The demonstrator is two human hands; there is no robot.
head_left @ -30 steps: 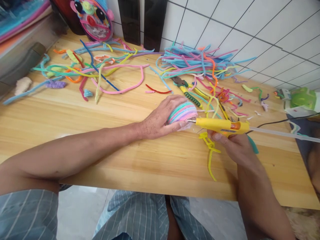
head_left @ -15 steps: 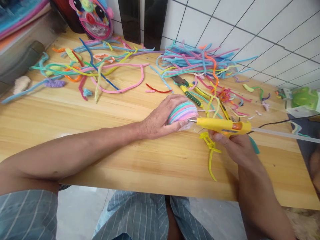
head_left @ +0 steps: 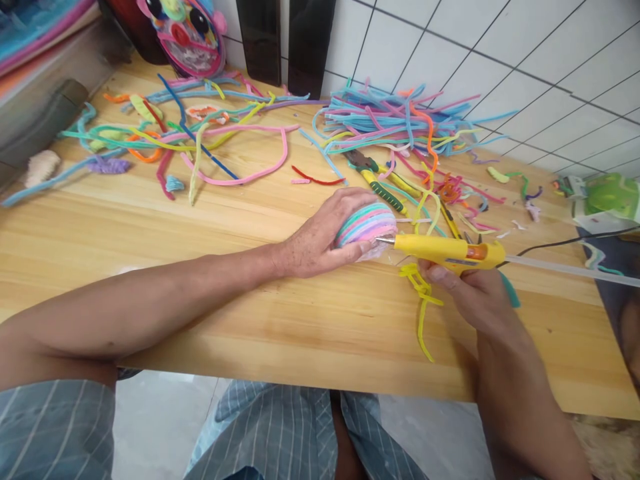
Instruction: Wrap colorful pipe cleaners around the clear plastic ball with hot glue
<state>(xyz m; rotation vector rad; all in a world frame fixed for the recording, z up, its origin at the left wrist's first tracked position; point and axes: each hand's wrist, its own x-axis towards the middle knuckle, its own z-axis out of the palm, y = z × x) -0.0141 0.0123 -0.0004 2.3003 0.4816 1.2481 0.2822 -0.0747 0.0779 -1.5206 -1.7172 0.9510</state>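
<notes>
My left hand (head_left: 330, 233) is wrapped around a rounded ball (head_left: 369, 224) covered in pastel stripes of pipe cleaner, teal, pink, lilac and blue. Clear plastic shows at its lower edge. In my right hand (head_left: 467, 287) is a yellow hot glue gun (head_left: 440, 250), with a long clear glue stick (head_left: 570, 268) sticking out of its back. The metal nozzle points left and meets the ball's lower right side, close to my left thumb. A bent yellow pipe cleaner (head_left: 424, 313) lies below the gun. How my right fingers sit on the trigger is hidden.
Pliers (head_left: 375, 180) with green and yellow handles lie beyond the ball. A heap of pipe cleaners (head_left: 380, 120) is by the tiled wall, with loose ones (head_left: 240, 181) at the left. A black cord (head_left: 565, 238) runs right. A colourful face-shaped pouch (head_left: 193, 40) stands at the back.
The glue gun has shifted very slightly to the right with my right hand. My left hand and the ball stay almost in place.
</notes>
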